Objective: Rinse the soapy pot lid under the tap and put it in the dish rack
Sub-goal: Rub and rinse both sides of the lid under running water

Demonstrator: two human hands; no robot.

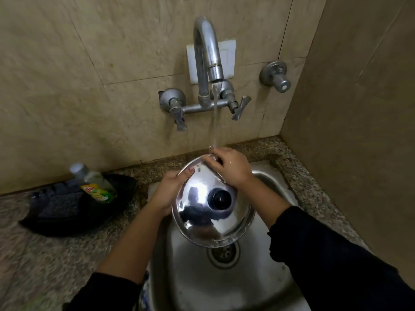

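Steel pot lid (210,212) is tilting over the sink (193,277), far rim under the tap (207,61) stream. L hand (167,191) is gripping the left edge, thumb on top. R hand (231,167) is curling fingers over the far rim. Drain (223,254) is showing just below the lid's near edge. Black tray w/ soap bottle (94,184) is sitting well apart on the counter (56,254), left.

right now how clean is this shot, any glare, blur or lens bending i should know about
Head view: dim, warm light; the pot lid mirrors bright glare and dark reflections around its black knob. The dish soap bottle and black tray at left are smeared soft, as is the counter there. Wide-angle bending curves the wall tile lines. The tap looks fairly sharp.
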